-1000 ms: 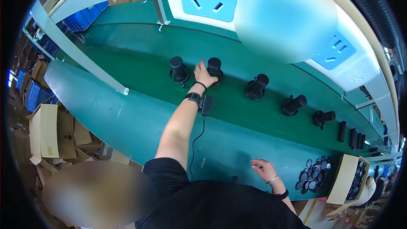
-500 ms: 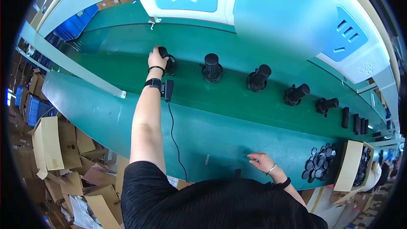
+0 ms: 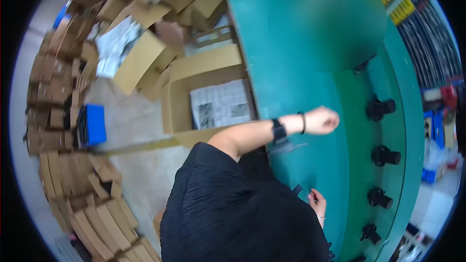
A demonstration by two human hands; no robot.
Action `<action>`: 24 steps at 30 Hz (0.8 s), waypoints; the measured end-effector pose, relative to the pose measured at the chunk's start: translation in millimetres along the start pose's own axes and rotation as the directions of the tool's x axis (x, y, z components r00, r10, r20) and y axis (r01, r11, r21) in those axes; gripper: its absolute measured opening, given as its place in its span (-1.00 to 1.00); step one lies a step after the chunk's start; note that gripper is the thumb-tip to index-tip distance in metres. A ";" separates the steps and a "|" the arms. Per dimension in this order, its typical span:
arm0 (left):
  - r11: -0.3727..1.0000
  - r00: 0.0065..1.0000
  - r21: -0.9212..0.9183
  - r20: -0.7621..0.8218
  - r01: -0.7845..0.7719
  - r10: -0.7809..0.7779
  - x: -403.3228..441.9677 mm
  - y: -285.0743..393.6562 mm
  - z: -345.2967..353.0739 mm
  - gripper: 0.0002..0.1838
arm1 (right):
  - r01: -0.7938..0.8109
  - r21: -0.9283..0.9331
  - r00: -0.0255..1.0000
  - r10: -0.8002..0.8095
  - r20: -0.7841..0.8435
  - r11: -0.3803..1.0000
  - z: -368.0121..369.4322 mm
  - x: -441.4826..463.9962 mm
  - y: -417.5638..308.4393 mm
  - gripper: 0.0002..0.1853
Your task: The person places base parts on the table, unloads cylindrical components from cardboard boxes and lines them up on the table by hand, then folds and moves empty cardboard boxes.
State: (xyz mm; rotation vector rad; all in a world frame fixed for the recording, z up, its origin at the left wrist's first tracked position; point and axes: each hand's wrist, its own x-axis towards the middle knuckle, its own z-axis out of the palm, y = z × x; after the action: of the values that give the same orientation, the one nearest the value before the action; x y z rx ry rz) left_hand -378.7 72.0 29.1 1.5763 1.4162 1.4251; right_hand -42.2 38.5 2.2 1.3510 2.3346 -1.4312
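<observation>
My left hand (image 3: 323, 120) is over the middle of the green table (image 3: 310, 160), its fingers curled in and slightly smeared by motion; I see nothing in them. A black band and a strapped device (image 3: 279, 130) are on that wrist. My right hand (image 3: 317, 203) is low by the table's near edge, fingers bent and apart, holding nothing visible. Beside it sits a small dark piece (image 3: 297, 190). Several black cylinders with ring-shaped bases, such as this black cylinder (image 3: 381, 108), stand in a row along the table's far side, apart from both hands.
An open cardboard box (image 3: 206, 65) with printed paper inside stands against the table's near edge. Cardboard boxes (image 3: 82, 179) and a blue bin (image 3: 94, 124) occupy the floor at left. Racks of dark items (image 3: 429, 39) stand beyond the table. A round blur covers part of the view.
My view has swung round to the left. My left hand has let go of the black cylinder and drawn back over the near part of the table. The right hand stays low near my body.
</observation>
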 end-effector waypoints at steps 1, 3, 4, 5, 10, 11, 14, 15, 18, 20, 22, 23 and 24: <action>0.995 0.992 -0.036 0.089 0.093 -0.090 -50.4 -2.9 5.0 -0.88 | 0.049 -0.056 0.997 -0.046 0.058 0.997 0.1 -1.5 -5.6 -0.69; 0.933 0.934 -0.048 -0.013 0.355 -0.356 -144.8 12.3 7.7 -0.81 | 0.110 -0.129 0.988 -0.094 0.122 0.986 0.4 -4.6 -18.3 -0.69; 0.824 0.816 -0.065 -0.110 0.564 -0.567 -196.5 7.1 14.2 -0.82 | 0.159 -0.162 0.974 -0.128 0.186 0.974 10.0 -4.4 -28.1 -0.68; 0.766 0.713 -0.110 -0.300 0.634 -0.633 -242.6 -0.3 26.8 -0.79 | 0.219 -0.192 0.951 -0.165 0.262 0.957 12.9 -0.6 -38.3 -0.67; 0.453 0.447 0.090 -0.415 0.887 -0.792 -401.2 76.2 25.3 -0.74 | 0.472 -0.231 0.823 -0.331 0.461 0.851 56.2 20.8 -64.7 -0.66; 0.414 0.413 0.079 -0.365 0.907 -0.834 -423.6 85.1 28.4 -0.72 | 0.514 -0.204 0.788 -0.364 0.497 0.833 72.2 26.3 -72.2 -0.66; 0.325 0.349 0.128 -0.325 0.937 -0.879 -490.4 97.3 27.9 -0.60 | 0.619 -0.114 0.692 -0.471 0.548 0.777 139.4 31.8 -108.6 -0.66; 0.322 0.346 0.128 -0.346 0.938 -0.872 -501.7 101.1 22.7 -0.60 | 0.638 -0.099 0.671 -0.488 0.558 0.763 157.8 29.2 -116.1 -0.65; 0.336 0.341 0.068 -0.283 0.939 -0.896 -520.9 103.7 11.7 -0.61 | 0.537 0.007 0.606 -0.391 0.692 0.844 205.0 23.2 -149.9 -0.64; 0.401 0.400 0.055 -0.279 0.914 -0.873 -528.6 100.1 -7.0 -0.61 | 0.328 0.080 0.556 -0.261 0.789 0.941 233.3 24.4 -172.5 -0.63; 0.525 0.502 0.025 -0.338 0.850 -0.796 -538.1 89.2 -34.4 -0.61 | 0.115 0.010 0.402 -0.055 0.914 0.993 257.7 37.7 -194.7 -0.62; 0.538 0.525 0.039 -0.284 0.842 -0.802 -549.3 81.6 -50.2 -0.61 | 0.068 0.016 0.437 -0.044 0.899 0.998 270.2 48.0 -198.9 -0.62; 0.515 0.491 -0.022 -0.267 0.857 -0.829 -564.5 75.6 -65.0 -0.62 | 0.032 -0.017 0.459 0.000 0.888 0.999 282.5 60.8 -201.1 -0.63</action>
State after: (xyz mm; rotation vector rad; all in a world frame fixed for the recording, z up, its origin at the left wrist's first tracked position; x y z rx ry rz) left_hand -340.0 -491.6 -67.7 0.5033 2.0432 0.9076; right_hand -321.0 -170.4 -48.5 0.3140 1.5940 -1.5373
